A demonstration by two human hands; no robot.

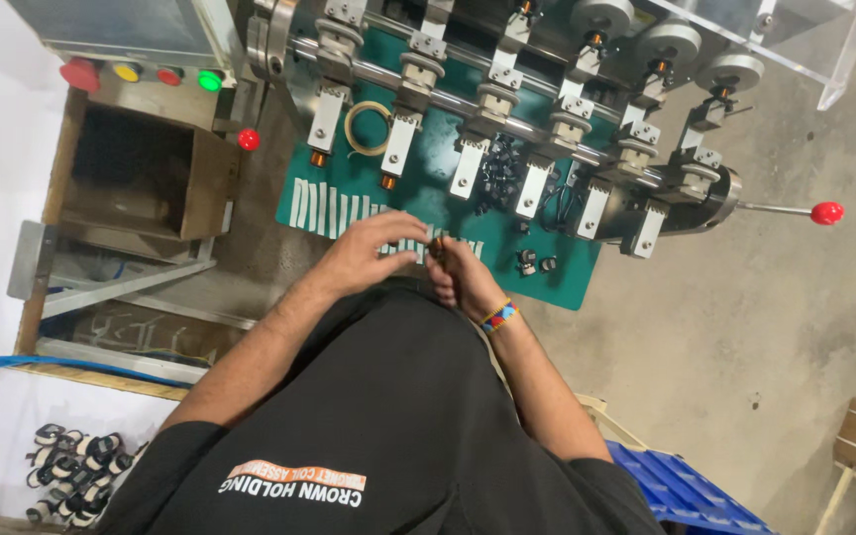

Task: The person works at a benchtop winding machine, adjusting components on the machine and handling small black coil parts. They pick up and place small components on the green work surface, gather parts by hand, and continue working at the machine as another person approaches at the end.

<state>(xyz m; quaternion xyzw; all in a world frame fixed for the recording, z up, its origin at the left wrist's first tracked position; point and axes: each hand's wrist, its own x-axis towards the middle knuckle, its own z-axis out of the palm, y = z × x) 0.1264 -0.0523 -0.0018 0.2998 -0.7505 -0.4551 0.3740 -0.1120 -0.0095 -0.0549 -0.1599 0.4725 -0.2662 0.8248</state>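
My left hand point(374, 253) reaches over a row of white strips point(334, 208) laid on a green mat point(547, 282). Its fingertips are at the right end of the row, close to my right hand; whether they pinch a strip is unclear. My right hand point(460, 275), with a beaded bracelet on its wrist, is closed on a small dark coil part point(437, 247) just above the mat. A pile of small black bobbins point(499, 170) lies further back on the mat. Two more black parts point(535, 263) sit to the right of my hands.
A winding machine point(507, 94) with several spindle arms spans the back, with a red-knobbed lever point(826, 212) sticking out right. A tape ring point(369, 127) lies on the mat. At left are a button panel point(146, 74) and an open cardboard box point(141, 183). Finished coils point(76, 471) lie bottom left, a blue crate point(686, 490) bottom right.
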